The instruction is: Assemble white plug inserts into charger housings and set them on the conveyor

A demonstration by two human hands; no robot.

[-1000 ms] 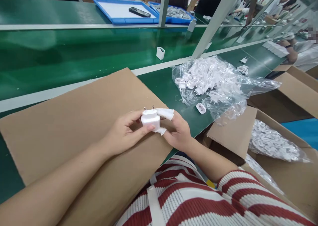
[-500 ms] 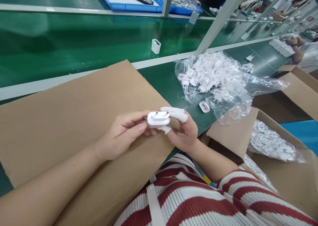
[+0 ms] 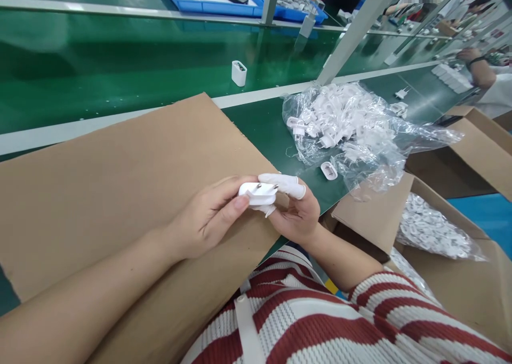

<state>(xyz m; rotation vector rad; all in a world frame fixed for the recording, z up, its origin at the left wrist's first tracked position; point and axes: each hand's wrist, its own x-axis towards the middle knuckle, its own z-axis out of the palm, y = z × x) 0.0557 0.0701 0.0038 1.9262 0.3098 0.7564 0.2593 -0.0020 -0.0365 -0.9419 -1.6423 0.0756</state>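
Note:
Between both hands is a white two-pin charger plug, its metal pins pointing up and to the right. My left hand grips its left end, with thumb in front and fingers behind. On the right side, my right hand pinches it, wearing white covers on some fingers. Under the hands lies a large brown cardboard sheet. Just beyond, to the right, a clear plastic bag bulges with many white plug parts. One loose white plug part rests on the green table near the bag.
A white charger housing stands upright on the green belt behind the cardboard. Blue trays sit on the far shelf. Open cardboard boxes with bagged white parts are at my right. A co-worker's arm shows at far right.
The plug has turned slightly and shifted right, and my left hand has moved right, its thumb now over the plug's end. The housing on the belt has moved left.

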